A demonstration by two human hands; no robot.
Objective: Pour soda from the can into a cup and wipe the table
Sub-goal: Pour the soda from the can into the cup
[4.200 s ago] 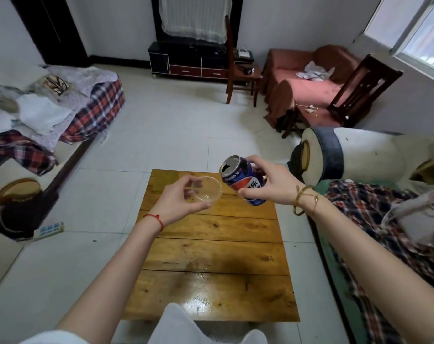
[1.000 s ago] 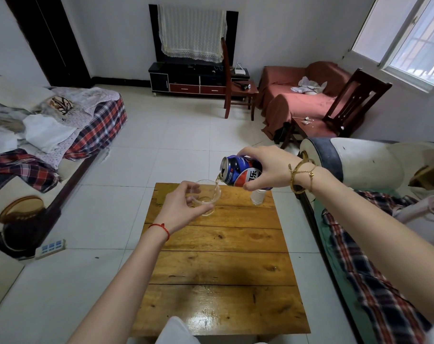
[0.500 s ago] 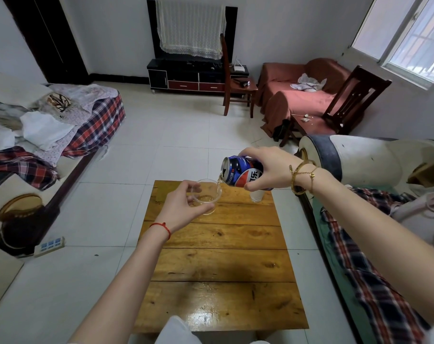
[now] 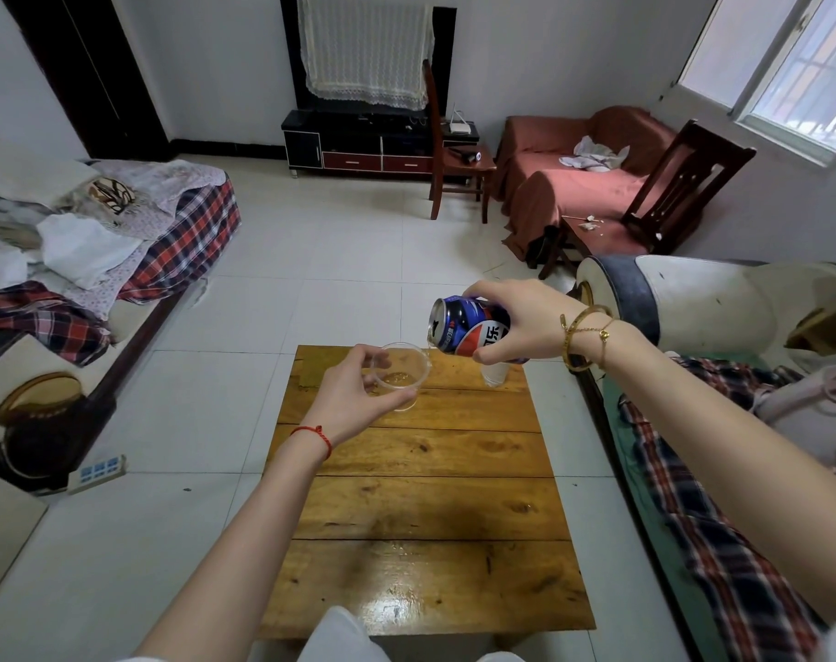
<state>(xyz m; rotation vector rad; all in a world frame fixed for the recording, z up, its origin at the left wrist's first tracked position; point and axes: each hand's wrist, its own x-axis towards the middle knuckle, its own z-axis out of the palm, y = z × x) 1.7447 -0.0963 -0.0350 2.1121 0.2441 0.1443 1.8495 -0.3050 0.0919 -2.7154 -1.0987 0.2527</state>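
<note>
A wooden chair [image 4: 454, 150] is standing beside the dark TV stand [image 4: 358, 145]; plaid bedding [image 4: 177, 246] is lying left, and possibly tissues [image 4: 593, 157] are resting on the red sofa [image 4: 573, 183].

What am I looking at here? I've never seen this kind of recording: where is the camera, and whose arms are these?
There is no machine. The camera sits on a person's head, looking forward and down, so both arms are theirs. The right hand grips a blue soda can tipped on its side, its mouth at the rim of a clear plastic cup. The left hand holds that cup above a wooden table, and a little soda is in it. A small white object stands on the table's far edge, beneath the can.
</note>
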